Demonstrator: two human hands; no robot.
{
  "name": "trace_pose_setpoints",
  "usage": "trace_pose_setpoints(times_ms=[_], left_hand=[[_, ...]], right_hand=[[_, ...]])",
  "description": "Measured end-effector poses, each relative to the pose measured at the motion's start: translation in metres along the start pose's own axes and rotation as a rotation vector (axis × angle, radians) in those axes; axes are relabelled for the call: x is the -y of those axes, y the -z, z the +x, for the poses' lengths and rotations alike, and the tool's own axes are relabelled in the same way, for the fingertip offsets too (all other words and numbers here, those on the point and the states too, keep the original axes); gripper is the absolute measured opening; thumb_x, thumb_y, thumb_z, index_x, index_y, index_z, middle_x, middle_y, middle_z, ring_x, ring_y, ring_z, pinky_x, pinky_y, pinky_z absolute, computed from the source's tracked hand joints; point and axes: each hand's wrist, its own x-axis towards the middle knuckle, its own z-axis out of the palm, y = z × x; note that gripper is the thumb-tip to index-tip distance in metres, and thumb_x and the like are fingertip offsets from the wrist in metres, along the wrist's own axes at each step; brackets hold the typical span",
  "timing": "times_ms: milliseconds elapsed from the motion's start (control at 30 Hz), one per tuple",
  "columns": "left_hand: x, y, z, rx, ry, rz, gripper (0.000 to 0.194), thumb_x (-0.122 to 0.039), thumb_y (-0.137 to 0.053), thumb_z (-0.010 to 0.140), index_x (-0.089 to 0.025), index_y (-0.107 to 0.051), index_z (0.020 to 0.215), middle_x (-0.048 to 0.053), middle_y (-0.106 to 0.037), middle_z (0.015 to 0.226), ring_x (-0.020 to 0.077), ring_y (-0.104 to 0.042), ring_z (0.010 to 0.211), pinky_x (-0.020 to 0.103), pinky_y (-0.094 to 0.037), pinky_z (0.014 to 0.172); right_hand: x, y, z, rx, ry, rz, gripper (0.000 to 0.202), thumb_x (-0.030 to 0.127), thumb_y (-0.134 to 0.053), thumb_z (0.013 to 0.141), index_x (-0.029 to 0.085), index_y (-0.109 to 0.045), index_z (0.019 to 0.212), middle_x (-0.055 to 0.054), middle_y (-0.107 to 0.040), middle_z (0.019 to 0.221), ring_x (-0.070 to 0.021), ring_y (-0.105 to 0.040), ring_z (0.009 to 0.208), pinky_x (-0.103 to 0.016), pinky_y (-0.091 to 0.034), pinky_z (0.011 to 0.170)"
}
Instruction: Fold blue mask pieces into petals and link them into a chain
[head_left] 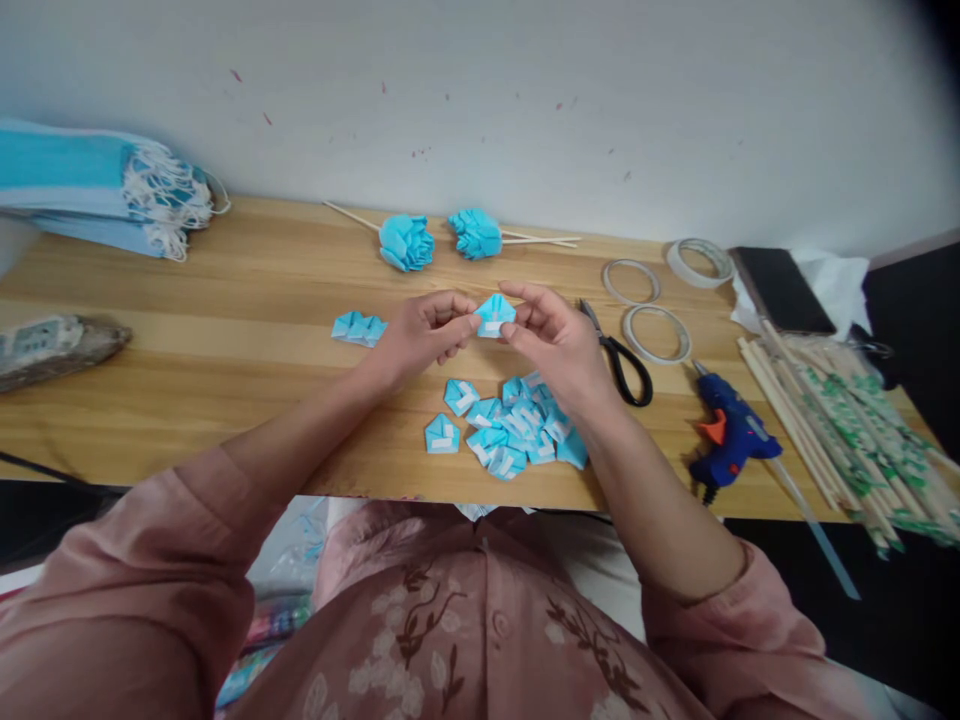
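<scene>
Between my two hands is a small folded blue paper piece [495, 312] with a white strip across its lower part. My left hand [433, 330] pinches its left edge, and my right hand [553, 330] grips its right lower corner between thumb and fingers. Below them lies a pile of similar folded blue pieces [521, 425], partly covered by my right wrist. Two separate ones sit at the pile's left. A joined row of folded blue pieces [358, 328] rests left of my left hand, its right end hidden behind the hand.
Two blue paper flowers [406, 242] on sticks lie at the back. Right of my hands are black-handled scissors [626, 365], tape rolls [699, 262], a blue glue gun [735, 430], a dark phone-like slab [784, 290] and wrapped sticks [862, 430]. Stacked blue masks [67, 175] stand at left.
</scene>
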Motion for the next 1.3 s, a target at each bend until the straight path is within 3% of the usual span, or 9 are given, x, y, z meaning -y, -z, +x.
trace_pose_setpoints(times_ms=[200,533,700,767,900,1300], left_hand=[[0.002,0.001,0.000,0.007,0.004,0.047,0.022,-0.031,-0.068,0.082,-0.016,-0.058,0.070,-0.004,-0.051,0.056,0.0061,-0.045,0.050,0.017,-0.036,0.046],[-0.002,0.000,0.000,0.010,0.029,0.044,0.018,-0.029,-0.067,0.081,-0.016,-0.058,0.070,-0.004,-0.052,0.056,0.0063,-0.046,0.050,0.017,-0.039,0.047],[-0.003,-0.001,-0.001,-0.056,0.033,0.032,0.018,-0.027,-0.068,0.080,-0.016,-0.057,0.070,-0.004,-0.052,0.056,0.0057,-0.045,0.049,0.017,-0.038,0.046],[-0.002,-0.001,-0.001,-0.083,0.036,0.026,0.018,-0.027,-0.068,0.079,-0.017,-0.056,0.070,-0.005,-0.052,0.055,0.0054,-0.044,0.048,0.017,-0.037,0.046],[-0.002,-0.002,0.000,-0.081,0.003,0.028,0.016,-0.027,-0.067,0.079,-0.017,-0.057,0.071,-0.005,-0.050,0.056,0.0054,-0.043,0.048,0.018,-0.035,0.047],[-0.002,-0.004,-0.001,-0.031,-0.091,0.089,0.013,-0.027,-0.064,0.082,-0.017,-0.060,0.074,-0.005,-0.050,0.059,0.0070,-0.041,0.053,0.022,-0.033,0.051]], right_hand=[[0.001,-0.001,-0.001,0.015,0.008,-0.059,0.041,0.030,-0.070,0.082,0.025,-0.064,0.123,0.002,-0.060,0.080,-0.0148,-0.059,0.074,-0.031,-0.050,0.069],[0.000,-0.001,-0.001,-0.010,0.029,-0.087,0.038,0.030,-0.067,0.085,0.024,-0.064,0.123,0.002,-0.063,0.081,-0.0148,-0.061,0.075,-0.031,-0.052,0.072],[0.008,-0.002,-0.006,-0.206,0.224,-0.298,0.023,0.031,-0.061,0.091,0.025,-0.066,0.112,-0.004,-0.073,0.101,-0.0209,-0.067,0.094,-0.038,-0.054,0.087],[0.015,-0.004,-0.009,-0.270,0.324,-0.466,0.011,0.028,-0.059,0.092,0.025,-0.068,0.098,-0.004,-0.073,0.095,-0.0218,-0.066,0.092,-0.039,-0.051,0.087],[0.019,-0.008,-0.012,-0.195,0.430,-0.641,0.013,0.021,-0.059,0.090,0.024,-0.064,0.078,-0.002,-0.070,0.078,-0.0208,-0.063,0.079,-0.038,-0.047,0.079],[0.007,-0.008,-0.010,-0.134,0.399,-0.722,0.008,0.022,-0.062,0.089,0.024,-0.069,0.084,-0.001,-0.071,0.079,-0.0200,-0.062,0.077,-0.037,-0.043,0.077]])
